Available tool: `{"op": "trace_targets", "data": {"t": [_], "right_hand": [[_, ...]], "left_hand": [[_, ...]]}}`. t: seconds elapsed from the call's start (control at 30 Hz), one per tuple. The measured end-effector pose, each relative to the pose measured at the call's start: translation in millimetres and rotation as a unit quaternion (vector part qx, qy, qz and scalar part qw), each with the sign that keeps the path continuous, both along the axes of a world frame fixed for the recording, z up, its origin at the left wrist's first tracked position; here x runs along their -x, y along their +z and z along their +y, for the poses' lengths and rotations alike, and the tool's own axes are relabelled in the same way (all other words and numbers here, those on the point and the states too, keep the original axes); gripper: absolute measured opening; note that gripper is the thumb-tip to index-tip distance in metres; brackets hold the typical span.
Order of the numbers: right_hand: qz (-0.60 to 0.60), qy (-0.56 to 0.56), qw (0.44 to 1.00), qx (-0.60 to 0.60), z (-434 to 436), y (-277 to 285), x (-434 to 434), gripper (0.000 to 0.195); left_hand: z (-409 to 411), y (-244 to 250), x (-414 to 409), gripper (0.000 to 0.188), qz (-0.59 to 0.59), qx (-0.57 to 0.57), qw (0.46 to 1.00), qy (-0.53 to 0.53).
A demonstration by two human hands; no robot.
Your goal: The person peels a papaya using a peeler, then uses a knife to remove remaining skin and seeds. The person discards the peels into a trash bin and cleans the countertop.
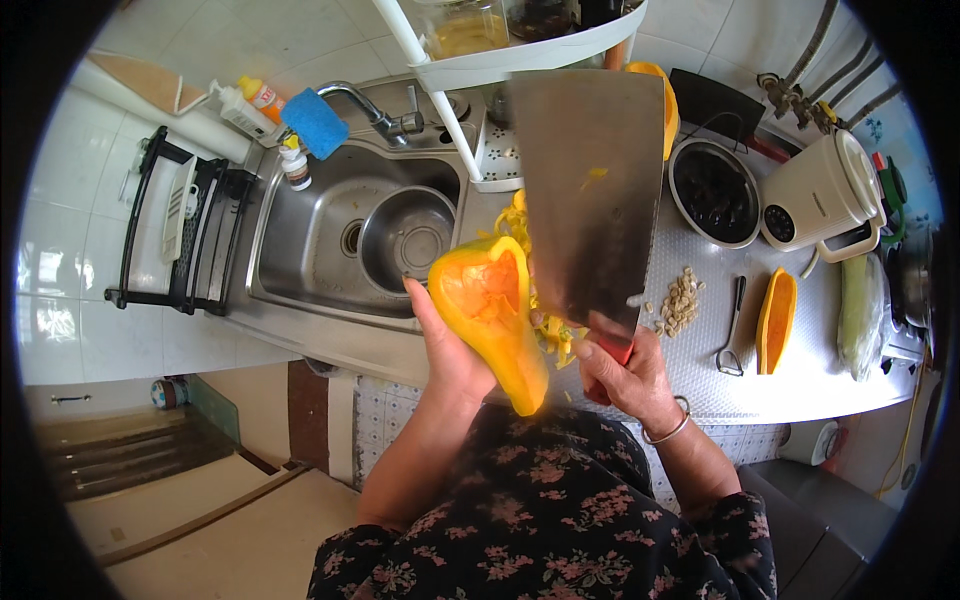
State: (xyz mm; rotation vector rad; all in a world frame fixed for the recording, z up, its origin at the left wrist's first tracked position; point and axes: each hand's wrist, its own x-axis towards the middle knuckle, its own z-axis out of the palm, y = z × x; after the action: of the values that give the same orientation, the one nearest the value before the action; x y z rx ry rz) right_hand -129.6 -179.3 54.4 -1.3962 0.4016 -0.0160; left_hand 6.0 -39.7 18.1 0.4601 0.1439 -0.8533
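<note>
My left hand (454, 352) holds a peeled, hollowed piece of squash (491, 322), its orange cavity facing up. In my right hand (630, 371) is the red handle of a broad cleaver (592, 195); the blade stands up beside the squash, with a yellow scrap stuck on it. Yellow peelings (514, 217) lie on the steel counter behind the squash, partly hidden by it and the blade. To the right are a small pile of pale seeds (681, 300), a peeler (730, 360) and a long orange squash piece (776, 322).
At left is a steel sink (300, 247) holding a metal basin (412, 240), with a faucet (375, 112) and blue sponge (315, 124). A white rack (525, 64) stands behind the blade. A bowl of dark pieces (716, 193), a cream electric jug (825, 191) and a wrapped green vegetable (861, 315) sit right.
</note>
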Motion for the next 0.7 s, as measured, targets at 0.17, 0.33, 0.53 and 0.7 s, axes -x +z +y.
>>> {"op": "trace_targets", "data": {"t": [0.17,0.33,0.53,0.7], "right_hand": [[-0.036,-0.093,0.984,-0.151,9.0,-10.4,0.7,0.029],[-0.021,-0.128,0.958,-0.255,20.1,-7.5,-2.6,0.027],[0.015,-0.168,0.948,-0.271,27.6,-6.5,-7.0,0.029],[0.007,-0.184,0.945,-0.272,32.1,-6.4,-9.4,0.026]], "left_hand": [[-5.7,7.7,0.8,0.090,-0.070,-0.005,0.997,-0.014],[-15.0,11.9,10.1,0.086,-0.114,-0.074,0.990,0.045],[-13.5,4.5,15.7,0.077,-0.178,-0.079,0.977,0.086],[-16.8,14.6,17.6,0.076,-0.232,-0.092,0.964,0.086]]}}
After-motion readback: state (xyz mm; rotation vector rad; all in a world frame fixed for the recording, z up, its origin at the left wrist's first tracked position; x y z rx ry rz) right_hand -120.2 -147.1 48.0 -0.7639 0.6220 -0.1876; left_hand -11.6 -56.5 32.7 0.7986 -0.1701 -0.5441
